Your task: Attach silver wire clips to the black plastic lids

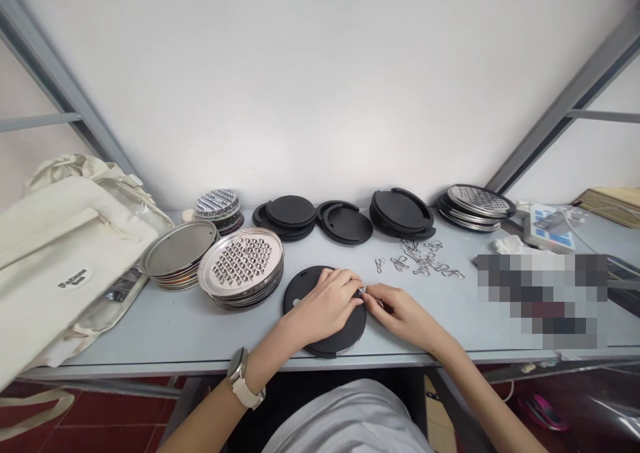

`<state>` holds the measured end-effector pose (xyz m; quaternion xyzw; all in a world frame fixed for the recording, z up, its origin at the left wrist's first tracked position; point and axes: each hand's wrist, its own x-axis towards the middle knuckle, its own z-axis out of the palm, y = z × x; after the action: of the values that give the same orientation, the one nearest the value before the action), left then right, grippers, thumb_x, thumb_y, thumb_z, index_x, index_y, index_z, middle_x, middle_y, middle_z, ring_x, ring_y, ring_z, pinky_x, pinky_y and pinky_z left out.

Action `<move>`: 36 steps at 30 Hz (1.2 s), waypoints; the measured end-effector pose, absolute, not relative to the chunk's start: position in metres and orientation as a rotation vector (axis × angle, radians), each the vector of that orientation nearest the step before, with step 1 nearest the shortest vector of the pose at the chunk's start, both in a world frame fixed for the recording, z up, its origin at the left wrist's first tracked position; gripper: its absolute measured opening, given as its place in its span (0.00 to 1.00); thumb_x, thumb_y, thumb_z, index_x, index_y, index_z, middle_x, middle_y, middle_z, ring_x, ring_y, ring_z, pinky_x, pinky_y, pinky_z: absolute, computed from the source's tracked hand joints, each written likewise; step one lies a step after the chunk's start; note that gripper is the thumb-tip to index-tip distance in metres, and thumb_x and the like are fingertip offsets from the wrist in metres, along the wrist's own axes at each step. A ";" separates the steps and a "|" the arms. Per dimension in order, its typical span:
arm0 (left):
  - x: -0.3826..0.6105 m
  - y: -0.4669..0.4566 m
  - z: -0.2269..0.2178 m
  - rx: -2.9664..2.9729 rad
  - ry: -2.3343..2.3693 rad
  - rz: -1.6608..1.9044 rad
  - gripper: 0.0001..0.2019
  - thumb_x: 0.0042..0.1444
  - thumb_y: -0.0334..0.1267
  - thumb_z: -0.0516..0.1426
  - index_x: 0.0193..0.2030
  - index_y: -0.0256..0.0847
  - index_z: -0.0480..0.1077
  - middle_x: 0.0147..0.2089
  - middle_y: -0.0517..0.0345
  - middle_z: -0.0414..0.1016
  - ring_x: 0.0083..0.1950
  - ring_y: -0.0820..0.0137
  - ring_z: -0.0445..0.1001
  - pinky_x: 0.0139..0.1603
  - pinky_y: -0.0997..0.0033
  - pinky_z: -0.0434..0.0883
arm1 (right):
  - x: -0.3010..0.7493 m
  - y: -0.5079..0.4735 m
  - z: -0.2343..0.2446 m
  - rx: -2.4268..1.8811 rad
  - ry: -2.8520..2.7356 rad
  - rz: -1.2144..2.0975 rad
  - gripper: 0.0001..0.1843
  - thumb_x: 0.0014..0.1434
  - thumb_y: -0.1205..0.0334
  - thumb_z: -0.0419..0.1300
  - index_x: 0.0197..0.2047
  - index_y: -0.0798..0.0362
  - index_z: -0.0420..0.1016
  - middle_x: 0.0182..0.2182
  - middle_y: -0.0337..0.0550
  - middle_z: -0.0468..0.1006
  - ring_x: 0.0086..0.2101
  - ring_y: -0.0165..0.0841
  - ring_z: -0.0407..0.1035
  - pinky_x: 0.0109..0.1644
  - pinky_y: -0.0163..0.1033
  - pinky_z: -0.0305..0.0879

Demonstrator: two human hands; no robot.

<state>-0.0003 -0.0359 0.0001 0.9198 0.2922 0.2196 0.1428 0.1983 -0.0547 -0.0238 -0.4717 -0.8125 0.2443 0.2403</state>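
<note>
A round black disc [303,281] lies on the table before me, with a thin metallic edge showing at its lower right. Bent over its top, my left hand [323,306] holds it, fingertips and thumb near the right rim. At that rim my right hand [393,308] pinches a small wire clip, mostly covered by the fingers. Both hands' fingertips nearly meet there. Several loose wire clips [425,260] are scattered behind the right hand. Left of the disc stands a stack of round metal graters [241,266], its top one with raised teeth.
Farther left are a stack of plain metal discs [177,248] and smaller grater plates [217,203]. Black round holders [400,212] line the wall, with more graters [477,201] at right. A cream bag [60,260] covers the left end; a blue-white box [550,228] stands right.
</note>
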 end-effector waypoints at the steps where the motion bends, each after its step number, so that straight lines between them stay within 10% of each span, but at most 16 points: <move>1: 0.000 -0.036 0.000 2.651 0.844 0.635 0.11 0.66 0.34 0.47 0.53 0.40 0.64 0.51 0.50 0.69 0.55 0.64 0.66 0.55 0.60 0.62 | 0.198 -0.055 -0.024 -1.292 -2.226 0.667 0.17 0.67 0.57 0.46 0.30 0.54 0.68 0.26 0.39 0.71 0.27 0.30 0.63 0.31 0.34 0.58; 36: -0.001 -0.037 0.002 2.598 0.799 0.637 0.12 0.65 0.30 0.48 0.54 0.41 0.58 0.53 0.52 0.69 0.55 0.64 0.67 0.56 0.61 0.61 | 0.200 -0.054 -0.027 -1.285 -2.239 0.676 0.15 0.66 0.61 0.46 0.28 0.52 0.60 0.24 0.35 0.63 0.25 0.29 0.57 0.31 0.34 0.54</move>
<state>-0.0013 -0.0368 0.0018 0.9164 0.2818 0.2246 0.1743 0.1998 -0.0537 -0.0266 -0.4680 -0.8157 0.2462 0.2343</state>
